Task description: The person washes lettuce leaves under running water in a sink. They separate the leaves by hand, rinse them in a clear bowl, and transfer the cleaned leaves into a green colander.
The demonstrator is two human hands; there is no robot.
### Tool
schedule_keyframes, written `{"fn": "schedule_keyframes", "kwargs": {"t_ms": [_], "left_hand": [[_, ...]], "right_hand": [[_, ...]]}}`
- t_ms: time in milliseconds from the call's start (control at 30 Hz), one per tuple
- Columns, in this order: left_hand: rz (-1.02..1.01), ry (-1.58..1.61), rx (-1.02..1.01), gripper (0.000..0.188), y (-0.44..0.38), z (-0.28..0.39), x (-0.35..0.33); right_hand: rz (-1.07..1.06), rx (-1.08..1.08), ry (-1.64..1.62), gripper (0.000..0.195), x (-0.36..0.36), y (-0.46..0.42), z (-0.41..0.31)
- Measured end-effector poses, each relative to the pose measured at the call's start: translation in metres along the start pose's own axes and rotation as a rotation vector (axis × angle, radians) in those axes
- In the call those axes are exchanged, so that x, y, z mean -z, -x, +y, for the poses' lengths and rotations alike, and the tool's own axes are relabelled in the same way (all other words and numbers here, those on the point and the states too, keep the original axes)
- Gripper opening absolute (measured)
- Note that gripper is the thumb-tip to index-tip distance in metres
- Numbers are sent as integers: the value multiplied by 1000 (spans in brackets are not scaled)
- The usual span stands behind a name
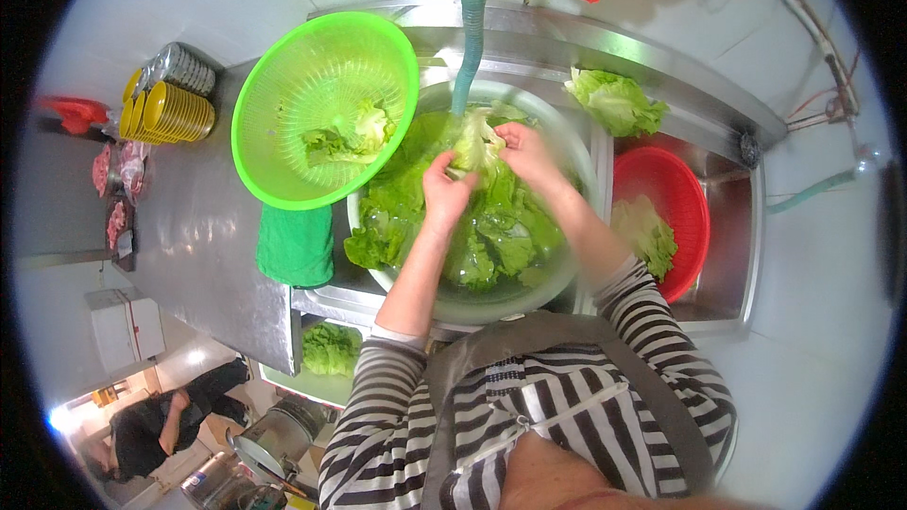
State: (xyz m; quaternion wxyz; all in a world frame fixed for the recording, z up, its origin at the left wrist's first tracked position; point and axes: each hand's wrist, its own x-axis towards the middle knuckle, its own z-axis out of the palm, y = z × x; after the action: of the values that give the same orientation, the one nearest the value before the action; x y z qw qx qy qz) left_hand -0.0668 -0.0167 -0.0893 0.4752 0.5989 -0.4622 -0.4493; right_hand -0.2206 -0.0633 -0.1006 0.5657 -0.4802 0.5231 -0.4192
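Both my hands hold one lettuce leaf [473,144] over a large round basin [582,156], just below the end of a blue-green hose [471,42]. My left hand [448,195] pinches its lower left part, and my right hand [526,150] grips its right edge. Many green lettuce leaves [496,234] lie in the basin's water. A bright green plastic colander [283,85] with a few lettuce pieces [368,134] overlaps the basin's upper left rim. On the ledge at the upper right rests a lettuce head [616,103].
A red basket [691,227] with lettuce stands in the right sink. Left are a green cloth [296,248], a steel counter [191,227] and stacked yellow bowls [177,112]. More lettuce [331,348] fills a tray below. A person in dark clothes [152,432] is at the lower left.
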Motion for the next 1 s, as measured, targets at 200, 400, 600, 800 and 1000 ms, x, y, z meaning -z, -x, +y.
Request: {"fn": "schedule_keyframes", "kwargs": {"t_ms": [200, 400, 600, 800, 1000], "left_hand": [[-110, 400, 213, 22, -16, -4, 17], [-213, 542, 162, 38, -19, -4, 29], [-214, 369, 92, 57, -16, -20, 34], [-40, -102, -33, 56, -1, -11, 20], [-5, 721, 389, 34, -6, -5, 9]], "right_hand": [[-93, -13, 31, 31, -4, -10, -10], [-162, -83, 90, 28, -15, -23, -19], [-93, -129, -48, 27, -16, -25, -12], [157, 413, 441, 21, -27, 7, -26], [-2, 651, 656, 27, -38, 61, -34]]}}
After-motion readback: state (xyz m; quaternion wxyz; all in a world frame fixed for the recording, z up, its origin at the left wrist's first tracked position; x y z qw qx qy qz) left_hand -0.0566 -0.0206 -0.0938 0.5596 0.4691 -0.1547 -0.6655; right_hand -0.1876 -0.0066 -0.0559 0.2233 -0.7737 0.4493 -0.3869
